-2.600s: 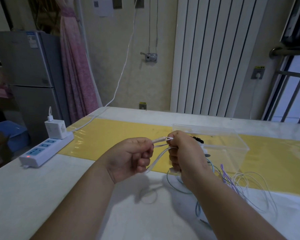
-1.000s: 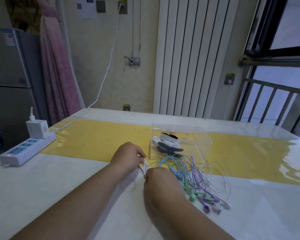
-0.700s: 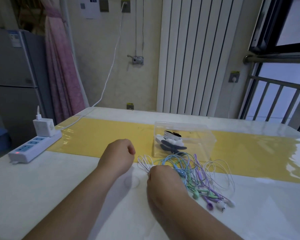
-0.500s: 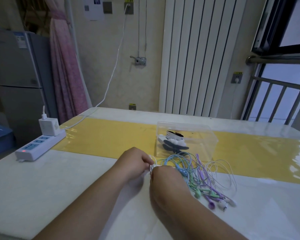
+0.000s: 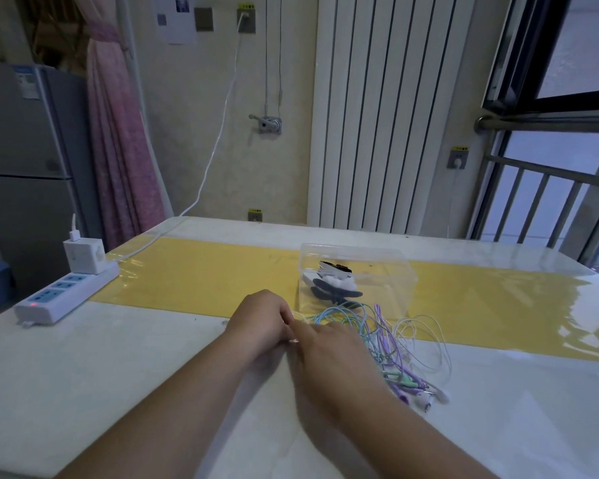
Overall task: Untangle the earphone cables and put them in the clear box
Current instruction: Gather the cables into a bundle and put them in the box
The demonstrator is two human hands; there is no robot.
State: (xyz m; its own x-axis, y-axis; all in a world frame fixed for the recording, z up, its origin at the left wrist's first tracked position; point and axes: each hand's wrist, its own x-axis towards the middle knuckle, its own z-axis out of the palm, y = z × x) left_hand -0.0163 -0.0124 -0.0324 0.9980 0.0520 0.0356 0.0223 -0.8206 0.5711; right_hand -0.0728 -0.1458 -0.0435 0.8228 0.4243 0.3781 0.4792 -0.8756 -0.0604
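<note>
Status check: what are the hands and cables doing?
Left hand, right hand meet at tangle's edge; grip unclear. Earphone cables on table, outside clear box. Nothing blocking.

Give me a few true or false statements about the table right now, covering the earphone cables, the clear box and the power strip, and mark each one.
1. The tangled earphone cables lie on the table, outside the clear box. True.
2. The clear box is empty. False: black and white items sit in its left part.
3. A white charger is plugged into the power strip. True.
4. The power strip lies right of the clear box. False: it lies near the table's left edge.
5. The left hand and right hand are together at the tangle's left side. True.
</note>
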